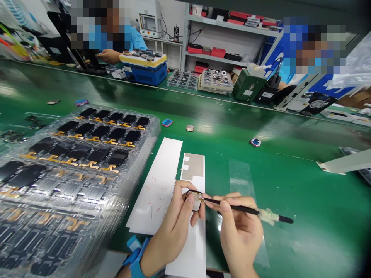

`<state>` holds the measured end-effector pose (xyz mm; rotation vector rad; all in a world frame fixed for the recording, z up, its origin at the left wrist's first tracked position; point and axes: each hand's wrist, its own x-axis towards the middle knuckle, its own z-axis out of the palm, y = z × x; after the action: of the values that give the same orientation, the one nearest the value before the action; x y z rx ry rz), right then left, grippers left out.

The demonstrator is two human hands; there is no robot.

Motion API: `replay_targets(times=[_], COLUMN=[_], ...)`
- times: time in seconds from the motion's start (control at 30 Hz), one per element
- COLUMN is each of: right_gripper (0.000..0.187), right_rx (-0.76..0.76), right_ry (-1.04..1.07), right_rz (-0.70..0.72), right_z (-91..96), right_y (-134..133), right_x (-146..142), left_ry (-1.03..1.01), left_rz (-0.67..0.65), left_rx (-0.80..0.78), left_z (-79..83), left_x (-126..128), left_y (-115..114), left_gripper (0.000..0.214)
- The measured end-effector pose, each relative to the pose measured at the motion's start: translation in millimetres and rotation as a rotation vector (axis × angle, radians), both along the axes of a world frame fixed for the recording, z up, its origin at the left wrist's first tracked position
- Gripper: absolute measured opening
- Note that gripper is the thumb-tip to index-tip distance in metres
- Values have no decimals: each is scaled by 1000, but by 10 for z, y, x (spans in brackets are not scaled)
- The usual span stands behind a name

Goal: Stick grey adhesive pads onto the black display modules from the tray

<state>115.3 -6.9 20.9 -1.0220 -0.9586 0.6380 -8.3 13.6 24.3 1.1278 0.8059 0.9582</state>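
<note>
Between the fingers and thumb of my left hand [178,216] is a small watch display [196,202] with a dark rounded rim and a pale inner face, held tilted above a strip of white paper. My right hand [242,224] grips a slim black tweezers-like tool [242,209] with pale tape wound round its rear part. The tool's metallic tip touches or nearly touches the right edge of the display; I cannot tell which. Under the hands lies the white strip with a grey adhesive sheet [197,164] on it. A blue wristband [139,255] circles my left wrist.
Stacked clear trays [153,123] of black watch displays fill the left. A white sheet [156,181] with red marks and a clear plastic film [240,175] flank the hands. Small watch parts [255,142] lie beyond. Two people sit across the bench near a blue box [150,73].
</note>
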Motion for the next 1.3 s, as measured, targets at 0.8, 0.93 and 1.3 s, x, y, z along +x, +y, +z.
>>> replay_targets(times=[0.8, 0.93, 1.3], right_gripper=[10, 13, 20], right_rx=[-125, -311, -402], right_ry=[44, -96, -93], right_rz=[-29, -126, -239], right_z=[-12, -162, -370], right_y=[-137, -376, -653], right_x=[396, 650, 720], left_ry=[175, 460, 847], left_rz=[-31, -309, -576], left_rx=[-48, 165, 774], left_z=[-88, -42, -161], left_x=[-16, -6, 325], left_y=[27, -5, -128], left_gripper=[18, 12, 27])
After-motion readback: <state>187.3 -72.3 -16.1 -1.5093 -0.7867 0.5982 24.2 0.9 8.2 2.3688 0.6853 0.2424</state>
